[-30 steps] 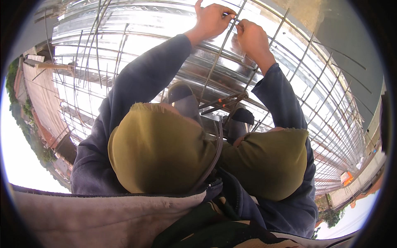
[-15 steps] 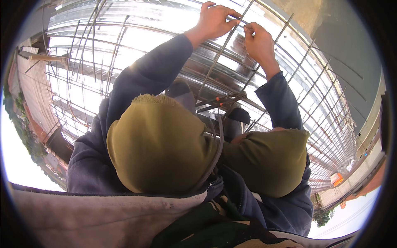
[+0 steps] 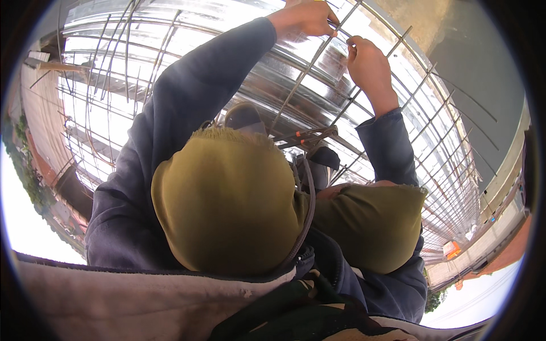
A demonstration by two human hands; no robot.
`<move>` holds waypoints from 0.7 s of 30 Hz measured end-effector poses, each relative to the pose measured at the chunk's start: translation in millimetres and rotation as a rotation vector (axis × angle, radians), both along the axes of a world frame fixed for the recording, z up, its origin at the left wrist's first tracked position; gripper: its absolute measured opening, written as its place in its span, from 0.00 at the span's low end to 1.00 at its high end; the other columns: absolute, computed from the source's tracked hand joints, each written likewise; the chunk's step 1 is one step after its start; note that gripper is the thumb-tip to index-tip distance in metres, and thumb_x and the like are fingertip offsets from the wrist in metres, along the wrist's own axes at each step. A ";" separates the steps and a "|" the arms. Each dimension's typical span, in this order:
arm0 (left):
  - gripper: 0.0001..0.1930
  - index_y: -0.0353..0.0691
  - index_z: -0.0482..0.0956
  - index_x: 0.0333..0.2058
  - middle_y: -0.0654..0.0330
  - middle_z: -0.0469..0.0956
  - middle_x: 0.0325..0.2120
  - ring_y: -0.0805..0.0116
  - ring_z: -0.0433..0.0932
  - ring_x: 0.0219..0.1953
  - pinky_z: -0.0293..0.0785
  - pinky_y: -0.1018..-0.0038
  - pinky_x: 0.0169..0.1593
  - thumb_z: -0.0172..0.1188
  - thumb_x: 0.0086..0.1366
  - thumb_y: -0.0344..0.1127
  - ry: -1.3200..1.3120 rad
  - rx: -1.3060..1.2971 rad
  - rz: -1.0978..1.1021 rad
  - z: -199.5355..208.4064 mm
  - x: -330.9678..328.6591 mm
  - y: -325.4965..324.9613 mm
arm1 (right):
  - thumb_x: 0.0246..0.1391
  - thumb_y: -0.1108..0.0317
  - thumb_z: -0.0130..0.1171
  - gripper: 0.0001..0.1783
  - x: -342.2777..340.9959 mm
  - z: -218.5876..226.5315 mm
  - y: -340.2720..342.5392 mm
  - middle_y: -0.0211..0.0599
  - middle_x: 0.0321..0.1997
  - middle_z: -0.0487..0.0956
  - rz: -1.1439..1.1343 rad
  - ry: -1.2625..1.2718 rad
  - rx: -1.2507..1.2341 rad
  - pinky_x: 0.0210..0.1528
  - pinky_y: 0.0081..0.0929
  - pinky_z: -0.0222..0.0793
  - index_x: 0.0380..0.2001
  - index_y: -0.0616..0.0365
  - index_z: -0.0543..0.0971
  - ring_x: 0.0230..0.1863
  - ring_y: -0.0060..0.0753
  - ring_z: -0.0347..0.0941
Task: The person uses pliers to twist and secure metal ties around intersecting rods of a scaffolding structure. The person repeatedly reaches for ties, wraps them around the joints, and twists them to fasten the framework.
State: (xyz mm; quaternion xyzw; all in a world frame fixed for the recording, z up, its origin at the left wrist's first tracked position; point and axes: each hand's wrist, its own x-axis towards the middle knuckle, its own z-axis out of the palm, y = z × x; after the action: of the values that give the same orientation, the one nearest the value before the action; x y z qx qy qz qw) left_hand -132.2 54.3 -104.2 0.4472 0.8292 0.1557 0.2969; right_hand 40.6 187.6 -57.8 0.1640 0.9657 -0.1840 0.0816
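Note:
My left hand (image 3: pixel 314 19) is at the top of the view, fingers curled and fingertips against a thin steel reinforcing bar (image 3: pixel 304 74). My right hand (image 3: pixel 369 65) is just right of that bar, thumb and fingers pinched together. Whatever lies between the fingers of either hand is too small to make out. The bar is part of a grid of crossed rods over shiny metal decking (image 3: pixel 333 62). Below the hands, near my shoes, lie a dark long-handled tool with orange marks (image 3: pixel 298 134) and a bundle of thin wire (image 3: pixel 325 132).
My bent knees in olive trousers (image 3: pixel 227 204) fill the middle. Loose upright rods (image 3: pixel 116 51) stick up at the left. Further bars (image 3: pixel 449 153) run off to the right, beside a grey surface (image 3: pixel 478 68) and a small orange object (image 3: pixel 452 250).
Both hands have shifted slightly right in the view, the left one also upward, with its arm stretched further. The view itself has moved a little. Both hands stay closed near the same bar.

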 end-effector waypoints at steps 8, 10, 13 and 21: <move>0.18 0.54 0.92 0.50 0.56 0.90 0.39 0.56 0.86 0.48 0.62 0.49 0.61 0.66 0.67 0.53 0.043 0.104 0.060 4.3 14.7 -9.0 | 0.68 0.65 0.58 0.09 -76.6 9.2 25.4 0.46 0.40 0.85 0.461 -0.004 0.131 0.46 0.50 0.77 0.42 0.57 0.83 0.43 0.56 0.83; 0.21 0.48 0.94 0.44 0.45 0.89 0.39 0.45 0.87 0.47 0.69 0.44 0.58 0.68 0.60 0.54 0.000 0.218 0.104 -7.9 8.3 -12.6 | 0.67 0.62 0.60 0.15 -99.1 16.8 25.3 0.57 0.44 0.86 0.358 -0.127 0.059 0.52 0.50 0.77 0.47 0.60 0.86 0.49 0.59 0.83; 0.16 0.53 0.94 0.40 0.49 0.90 0.38 0.47 0.87 0.46 0.69 0.44 0.56 0.64 0.63 0.52 -0.016 0.181 0.164 -13.1 8.1 -3.8 | 0.67 0.60 0.60 0.17 -102.0 8.9 35.8 0.62 0.43 0.86 0.249 -0.109 0.018 0.53 0.51 0.78 0.48 0.63 0.86 0.50 0.61 0.83; 0.16 0.55 0.94 0.39 0.54 0.90 0.39 0.49 0.87 0.46 0.69 0.44 0.56 0.60 0.68 0.52 0.010 0.192 0.172 -17.4 14.7 -1.0 | 0.67 0.65 0.60 0.08 -24.4 -15.7 27.8 0.48 0.38 0.85 0.176 0.039 0.170 0.42 0.50 0.78 0.41 0.57 0.83 0.39 0.57 0.83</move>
State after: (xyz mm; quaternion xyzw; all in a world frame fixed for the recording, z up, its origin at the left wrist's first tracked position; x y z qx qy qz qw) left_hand -117.5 53.3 -121.6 0.4018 0.8473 0.2567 0.2341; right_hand 16.3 215.4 -73.5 0.0815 0.9899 -0.0969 0.0643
